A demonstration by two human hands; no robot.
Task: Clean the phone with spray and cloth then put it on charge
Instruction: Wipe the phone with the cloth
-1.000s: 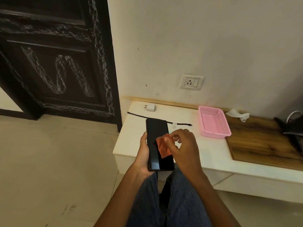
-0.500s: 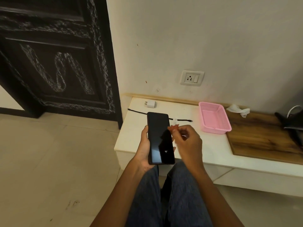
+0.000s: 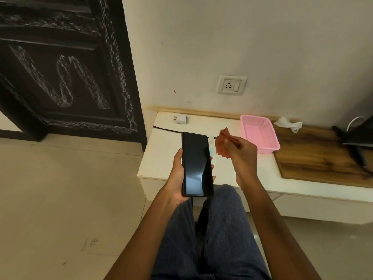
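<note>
Setting: low white counter (image 3: 161, 158) against a pale wall, centre right of the frame; dark carved door (image 3: 60, 67) upper left; wall socket (image 3: 232, 85) above the counter.
Left hand (image 3: 177, 178): closed around the phone's edges, holding it screen up above the lap at frame centre.
Phone (image 3: 196, 164): dark screen, no cable attached.
Right hand (image 3: 242, 152): pinched shut on the orange cloth (image 3: 223, 143), raised clear of the phone, just to its right.
Charging items: white adapter (image 3: 181, 119) and black cable (image 3: 167, 129) lie on the counter, upper centre, unplugged.
Spray: small pale item beside the phone's top corner; cannot be identified.
Other items: pink basket (image 3: 260, 136), crumpled tissue (image 3: 288, 124) to the right.
Progress: wiping appears under way or near its end.
Remaining: set cloth down, plug adapter into socket, connect cable to phone.
</note>
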